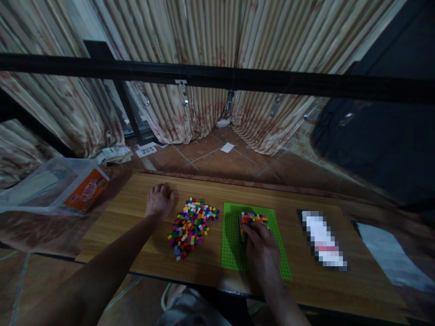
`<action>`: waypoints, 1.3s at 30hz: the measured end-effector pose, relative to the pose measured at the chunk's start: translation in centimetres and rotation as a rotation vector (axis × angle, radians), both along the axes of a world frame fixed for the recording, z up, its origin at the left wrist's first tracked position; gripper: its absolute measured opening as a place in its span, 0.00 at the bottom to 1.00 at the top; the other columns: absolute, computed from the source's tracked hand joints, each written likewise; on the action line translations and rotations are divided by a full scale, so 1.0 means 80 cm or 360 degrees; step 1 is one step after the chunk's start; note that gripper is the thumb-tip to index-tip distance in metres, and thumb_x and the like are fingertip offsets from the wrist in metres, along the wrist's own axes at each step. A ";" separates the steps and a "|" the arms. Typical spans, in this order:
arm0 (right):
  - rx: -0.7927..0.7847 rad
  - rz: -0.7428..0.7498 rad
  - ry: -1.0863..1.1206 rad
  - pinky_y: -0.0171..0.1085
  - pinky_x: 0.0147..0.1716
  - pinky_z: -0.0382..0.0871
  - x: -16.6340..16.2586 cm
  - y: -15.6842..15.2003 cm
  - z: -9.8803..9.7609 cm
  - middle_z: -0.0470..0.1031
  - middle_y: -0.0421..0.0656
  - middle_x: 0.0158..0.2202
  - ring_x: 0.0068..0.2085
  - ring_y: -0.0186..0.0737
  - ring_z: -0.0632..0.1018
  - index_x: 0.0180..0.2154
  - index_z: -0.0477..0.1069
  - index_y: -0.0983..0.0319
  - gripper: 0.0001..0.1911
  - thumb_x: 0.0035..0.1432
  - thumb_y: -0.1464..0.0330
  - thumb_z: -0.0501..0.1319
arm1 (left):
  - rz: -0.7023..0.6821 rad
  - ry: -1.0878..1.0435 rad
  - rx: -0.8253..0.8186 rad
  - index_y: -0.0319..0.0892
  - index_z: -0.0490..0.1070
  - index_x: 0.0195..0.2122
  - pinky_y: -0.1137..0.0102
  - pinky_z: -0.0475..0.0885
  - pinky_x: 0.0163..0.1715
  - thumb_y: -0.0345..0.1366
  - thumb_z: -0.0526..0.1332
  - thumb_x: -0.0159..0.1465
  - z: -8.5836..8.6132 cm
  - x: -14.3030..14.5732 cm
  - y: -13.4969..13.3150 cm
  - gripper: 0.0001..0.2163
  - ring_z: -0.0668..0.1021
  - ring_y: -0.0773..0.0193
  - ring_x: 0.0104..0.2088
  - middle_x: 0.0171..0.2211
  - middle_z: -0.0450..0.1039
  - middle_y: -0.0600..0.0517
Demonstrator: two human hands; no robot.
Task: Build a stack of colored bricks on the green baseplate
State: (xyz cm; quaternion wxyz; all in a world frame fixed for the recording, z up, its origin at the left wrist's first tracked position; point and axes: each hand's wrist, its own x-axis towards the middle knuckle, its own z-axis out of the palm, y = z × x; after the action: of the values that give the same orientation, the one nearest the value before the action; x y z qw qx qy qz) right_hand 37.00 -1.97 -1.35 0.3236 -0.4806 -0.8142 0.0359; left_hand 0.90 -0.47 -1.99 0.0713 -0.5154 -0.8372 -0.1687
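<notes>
A bright green studded baseplate (234,253) lies on the wooden table. On its upper part stands a compact block of small multicoloured toy bricks (253,217), partly covered by my right hand (265,251). Thumb and fingers of that hand are closed together at the block's left side, on a small brick whose colour I cannot make out. A loose heap of tiny coloured bricks (192,226) is spread left of the baseplate. Beyond the heap's left edge, my left hand (159,200) rests palm down on the tabletop, fingers loosely bent and thumb apart, with nothing seen in it.
At the far left stands a clear plastic box (50,199) with an orange label. A blurred-out pale object (322,240) lies right of the baseplate, and a clear plastic sheet (394,253) is at the right end. A dark horizontal bar (210,74) crosses before the curtains.
</notes>
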 end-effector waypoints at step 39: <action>-0.0386 0.0198 0.0436 0.39 0.40 0.75 -0.055 -0.057 0.014 0.77 0.46 0.39 0.39 0.40 0.78 0.39 0.76 0.59 0.15 0.68 0.66 0.51 | 0.0013 0.0000 0.0008 0.40 0.69 0.51 0.55 0.64 0.52 0.42 0.52 0.63 0.000 0.000 -0.001 0.18 0.70 0.47 0.51 0.52 0.70 0.41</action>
State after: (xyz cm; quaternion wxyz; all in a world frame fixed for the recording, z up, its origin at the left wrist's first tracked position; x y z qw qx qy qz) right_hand 32.61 -6.52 -0.23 0.3683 -0.4555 -0.7804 0.2189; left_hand 0.93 -0.51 -2.03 0.0733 -0.5119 -0.8388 -0.1703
